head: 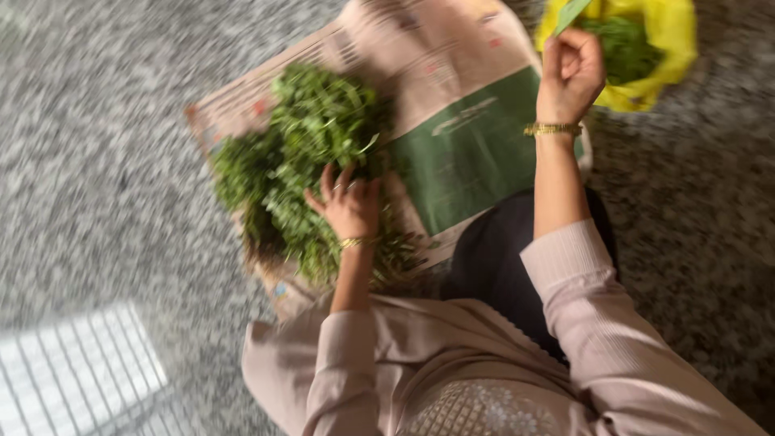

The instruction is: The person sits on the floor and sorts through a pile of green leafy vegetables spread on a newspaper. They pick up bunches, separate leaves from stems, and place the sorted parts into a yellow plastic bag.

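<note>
A pile of green leafy herbs (pixel 303 153) lies on a spread newspaper (pixel 452 89) on the speckled stone floor. My left hand (pixel 347 206) rests on the near edge of the pile, fingers spread into the leaves. My right hand (pixel 569 73) is raised at the far right, fingers closed on a green leaf or stem (pixel 571 14) over a yellow plastic bag (pixel 666 40) that holds more greens (pixel 626 48). Both wrists wear gold bangles. The picture is motion-blurred.
The grey speckled floor (pixel 105 161) surrounds the newspaper. A white grid-patterned patch (pixel 77 371) lies at the lower left. My pink sleeves and dark-clad knee (pixel 500 258) fill the lower middle, right by the paper's near edge.
</note>
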